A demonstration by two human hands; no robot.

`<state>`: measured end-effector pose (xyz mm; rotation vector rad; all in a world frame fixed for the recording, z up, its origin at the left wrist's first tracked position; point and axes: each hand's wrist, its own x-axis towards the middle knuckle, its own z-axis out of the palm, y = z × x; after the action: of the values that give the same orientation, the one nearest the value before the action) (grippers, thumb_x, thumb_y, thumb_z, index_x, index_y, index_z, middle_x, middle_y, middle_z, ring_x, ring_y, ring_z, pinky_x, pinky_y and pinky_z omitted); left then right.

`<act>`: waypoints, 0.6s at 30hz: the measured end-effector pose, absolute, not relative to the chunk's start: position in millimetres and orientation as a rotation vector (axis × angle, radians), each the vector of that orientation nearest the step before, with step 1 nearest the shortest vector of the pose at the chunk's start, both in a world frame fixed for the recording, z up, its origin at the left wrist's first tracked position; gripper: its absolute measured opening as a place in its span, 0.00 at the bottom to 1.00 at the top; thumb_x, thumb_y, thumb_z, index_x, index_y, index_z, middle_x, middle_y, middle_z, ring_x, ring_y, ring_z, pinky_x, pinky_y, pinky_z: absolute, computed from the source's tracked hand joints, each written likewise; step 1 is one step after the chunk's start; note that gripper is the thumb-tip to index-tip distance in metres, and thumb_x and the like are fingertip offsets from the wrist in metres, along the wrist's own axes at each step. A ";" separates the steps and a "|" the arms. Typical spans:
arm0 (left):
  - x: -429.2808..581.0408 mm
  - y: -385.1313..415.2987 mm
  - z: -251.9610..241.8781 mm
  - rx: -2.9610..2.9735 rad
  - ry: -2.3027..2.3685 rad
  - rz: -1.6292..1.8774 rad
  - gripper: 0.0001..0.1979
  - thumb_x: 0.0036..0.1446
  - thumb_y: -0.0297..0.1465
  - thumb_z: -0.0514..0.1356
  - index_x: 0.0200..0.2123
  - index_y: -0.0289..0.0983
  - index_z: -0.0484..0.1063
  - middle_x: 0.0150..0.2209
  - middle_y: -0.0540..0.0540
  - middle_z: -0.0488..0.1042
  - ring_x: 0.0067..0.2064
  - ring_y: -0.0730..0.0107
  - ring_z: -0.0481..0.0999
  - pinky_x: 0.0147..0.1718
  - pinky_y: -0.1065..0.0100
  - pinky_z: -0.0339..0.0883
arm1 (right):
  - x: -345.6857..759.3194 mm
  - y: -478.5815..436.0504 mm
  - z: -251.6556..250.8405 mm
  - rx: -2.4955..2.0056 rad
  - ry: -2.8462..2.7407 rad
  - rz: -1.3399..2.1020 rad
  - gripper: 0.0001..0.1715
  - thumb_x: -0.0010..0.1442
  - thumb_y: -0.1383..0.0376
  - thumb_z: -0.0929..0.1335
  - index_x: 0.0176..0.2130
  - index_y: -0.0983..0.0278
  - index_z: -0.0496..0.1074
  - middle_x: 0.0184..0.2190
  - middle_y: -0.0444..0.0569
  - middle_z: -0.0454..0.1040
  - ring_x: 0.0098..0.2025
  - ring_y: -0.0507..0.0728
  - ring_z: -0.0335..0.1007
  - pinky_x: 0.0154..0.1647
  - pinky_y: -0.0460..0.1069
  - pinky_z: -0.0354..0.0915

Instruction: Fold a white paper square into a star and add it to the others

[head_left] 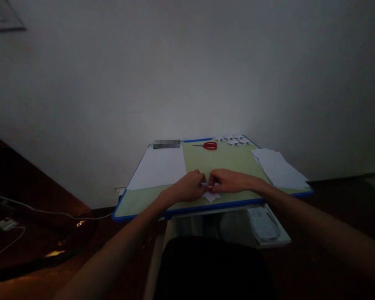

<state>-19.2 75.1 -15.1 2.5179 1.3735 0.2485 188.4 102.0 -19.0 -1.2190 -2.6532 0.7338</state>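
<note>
A small folded white paper [211,196] lies near the front edge of the green tabletop, its pointed ends towards me. My left hand [193,185] grips its upper left side with closed fingers. From the right, my right hand [223,181] pinches the same paper, the two hands almost touching. The fingertips hide the paper's upper part. Several small folded white paper shapes [234,142] rest at the table's back right. Red-handled scissors [210,146] lie to their left, blades pointing left.
The blue-edged table [221,203] stands against a wall. A large white sheet [159,166] covers its left part, with a dark object [166,144] behind it. White sheets [279,168] lie at the right edge. An open drawer [267,227] sits below.
</note>
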 end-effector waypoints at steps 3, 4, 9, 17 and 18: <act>-25.9 65.5 -17.0 2.508 1.334 0.363 0.07 0.67 0.32 0.61 0.43 0.34 0.76 0.42 0.40 0.81 0.44 0.59 0.80 0.43 0.63 0.71 | 194.5 86.3 -21.0 -1.208 -2.550 0.700 0.15 0.67 0.58 0.71 0.46 0.67 0.77 0.40 0.53 0.82 0.39 0.58 0.76 0.38 0.50 0.66; -28.3 61.9 -17.0 2.496 1.322 0.401 0.07 0.68 0.33 0.61 0.44 0.35 0.75 0.42 0.41 0.81 0.43 0.61 0.80 0.42 0.63 0.71 | 195.9 81.2 -21.5 -1.182 -2.497 0.713 0.16 0.69 0.55 0.70 0.46 0.66 0.76 0.40 0.52 0.82 0.39 0.58 0.76 0.38 0.50 0.67; -37.0 36.9 -18.2 2.432 1.185 0.939 0.05 0.70 0.32 0.63 0.41 0.37 0.72 0.39 0.46 0.80 0.39 0.65 0.79 0.39 0.65 0.71 | 196.6 55.3 -20.1 -0.927 -2.225 0.549 0.16 0.68 0.54 0.74 0.47 0.62 0.78 0.40 0.50 0.81 0.43 0.57 0.77 0.47 0.52 0.71; -39.7 1.8 -16.9 2.597 1.033 1.249 0.05 0.68 0.26 0.65 0.45 0.38 0.71 0.39 0.47 0.78 0.40 0.67 0.77 0.39 0.66 0.73 | 194.3 22.1 -2.2 -0.573 -2.298 -0.070 0.11 0.74 0.62 0.69 0.43 0.66 0.79 0.35 0.49 0.77 0.37 0.57 0.71 0.40 0.53 0.65; -40.2 -0.8 -15.0 2.612 0.992 1.270 0.07 0.67 0.24 0.65 0.46 0.37 0.72 0.40 0.47 0.79 0.40 0.67 0.77 0.39 0.67 0.73 | 194.5 18.3 1.7 -0.539 -2.298 -0.133 0.10 0.73 0.64 0.69 0.43 0.67 0.79 0.34 0.49 0.77 0.37 0.57 0.71 0.41 0.54 0.64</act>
<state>-40.2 -0.8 -15.0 2.6115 0.9920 1.2696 194.5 18.3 1.7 -0.5395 -2.2977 -0.1331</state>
